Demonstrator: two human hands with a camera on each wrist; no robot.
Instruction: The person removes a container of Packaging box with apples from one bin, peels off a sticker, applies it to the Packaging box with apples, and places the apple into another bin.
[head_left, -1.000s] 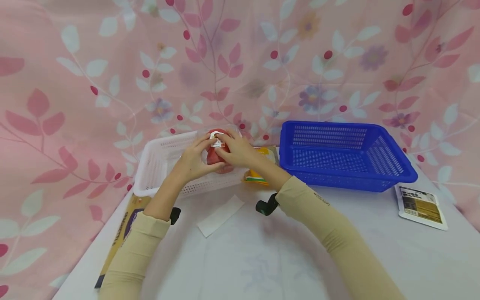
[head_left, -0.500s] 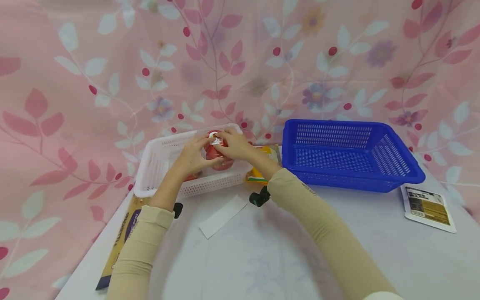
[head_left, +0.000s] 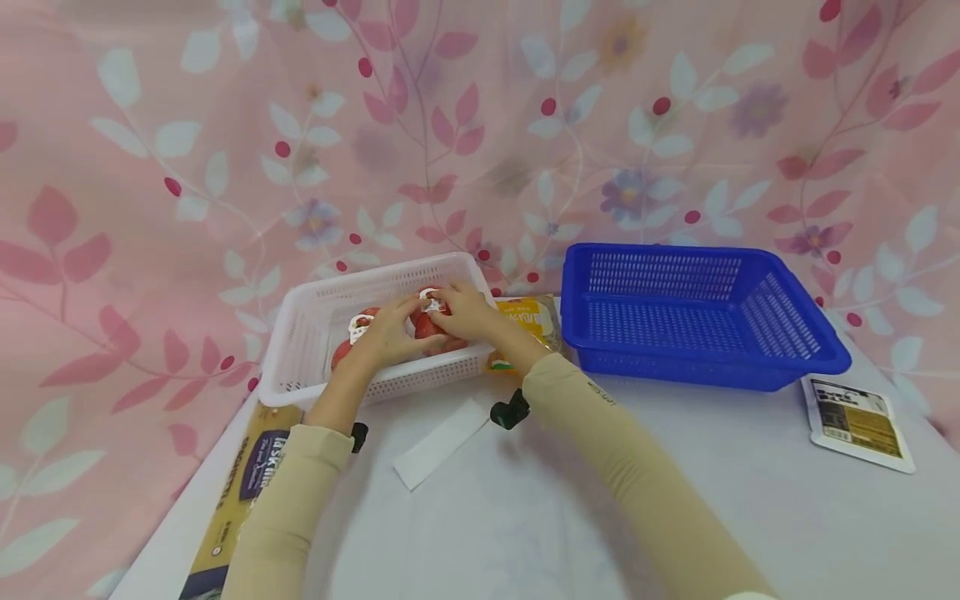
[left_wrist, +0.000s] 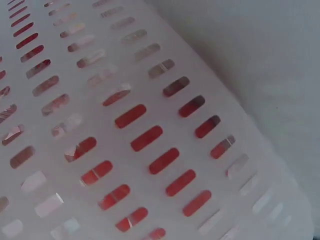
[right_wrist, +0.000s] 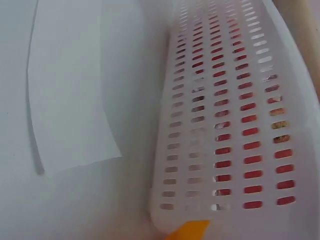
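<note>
A pack of red fruit (head_left: 426, 327) with a white label sits inside the white slotted basket (head_left: 300, 292), toward its right end. My left hand (head_left: 393, 333) holds its left side, thumb near its front. With bent fingers, my right hand (head_left: 467, 315) holds its upper right side. A second labelled red pack (head_left: 362, 325) lies left of it in the basket, partly behind my left hand. Both wrist views look at the outside of the basket wall (left_wrist: 165, 115), with red showing through the slots; the hands' fingers are out of sight there.
A blue slotted basket (head_left: 660, 321) stands to the right. A yellow packet (head_left: 536, 317) lies between the baskets. A flat pouch (head_left: 857, 423) is at the far right, a spaghetti pack (head_left: 240, 492) at the left. A white paper strip (head_left: 440, 444) lies in front.
Both hands have lowered the red pack into the white basket, moving slightly down. The other red pack now shows more plainly beside my left hand.
</note>
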